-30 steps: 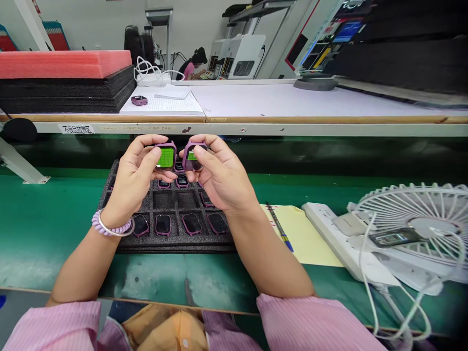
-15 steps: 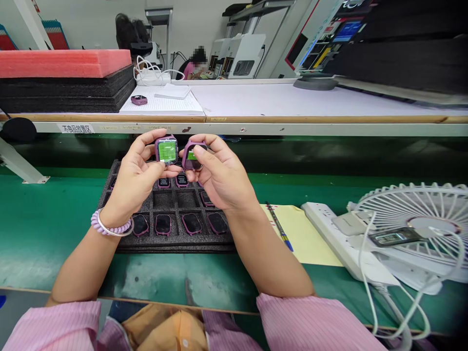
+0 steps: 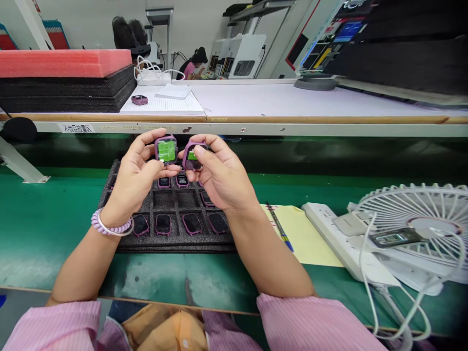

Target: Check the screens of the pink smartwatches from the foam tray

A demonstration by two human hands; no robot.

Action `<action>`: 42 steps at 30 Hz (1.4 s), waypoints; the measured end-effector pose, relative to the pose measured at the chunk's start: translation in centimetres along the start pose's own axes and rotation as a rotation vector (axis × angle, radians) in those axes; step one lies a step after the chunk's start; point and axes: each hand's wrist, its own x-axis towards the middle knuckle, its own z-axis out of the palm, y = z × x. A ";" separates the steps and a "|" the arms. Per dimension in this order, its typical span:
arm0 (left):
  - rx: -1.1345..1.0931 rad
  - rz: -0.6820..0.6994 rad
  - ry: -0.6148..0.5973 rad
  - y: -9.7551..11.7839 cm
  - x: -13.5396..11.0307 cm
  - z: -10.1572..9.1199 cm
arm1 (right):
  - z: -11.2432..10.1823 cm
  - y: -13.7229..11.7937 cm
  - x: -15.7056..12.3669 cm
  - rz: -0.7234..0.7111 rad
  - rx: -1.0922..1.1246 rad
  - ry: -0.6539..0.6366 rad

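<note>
My left hand (image 3: 137, 175) is closed on a purple smartwatch case (image 3: 167, 150) with a green lit screen, held by its edges between thumb and fingers. My right hand (image 3: 221, 175) grips a second purple smartwatch (image 3: 190, 158); its thumb lies over the screen, which shows a green patch above a dark part. The two watches are side by side, a small gap apart, above a black foam tray (image 3: 174, 199). Several purple watches with dark screens, such as this watch (image 3: 163, 224), lie in the tray's front row. Behind them, a watch (image 3: 182, 181) shows white text.
Right of the tray lie yellow paper (image 3: 314, 239) and a pen (image 3: 280, 227), then a white power strip (image 3: 340, 243) and a fan (image 3: 420, 224). A shelf edge (image 3: 256, 127) runs just behind my hands. On the shelf are a purple watch (image 3: 139, 100) and stacked foam (image 3: 66, 64).
Both hands and the two watches stay almost still. In the background, a seated person's head has shifted slightly.
</note>
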 end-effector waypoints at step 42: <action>0.889 -0.211 -0.236 -2.2 -1.3 -7.6 | -1.0 4.8 -0.5 0.293 -0.504 -0.364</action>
